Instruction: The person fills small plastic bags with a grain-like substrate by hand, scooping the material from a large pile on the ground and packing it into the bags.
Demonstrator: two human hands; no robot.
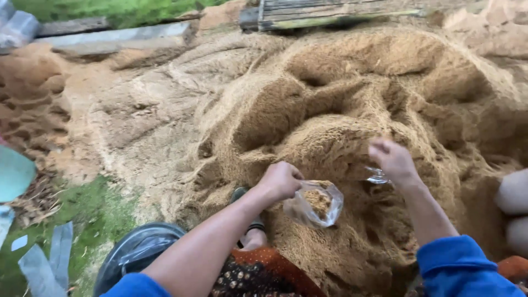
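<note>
My left hand grips the rim of a small clear plastic bag that is partly filled with tan husk. The bag hangs just above a big heap of the same husk. My right hand is blurred and hovers over the heap to the right of the bag. A clear plastic thing shows under its fingers; whether the hand grips it I cannot tell. Both arms wear blue sleeves pushed up.
A foot in a dark sandal rests at the heap's base. A dark round tub sits at lower left on grass. Wooden planks lie behind the heap. A teal object is at the left edge.
</note>
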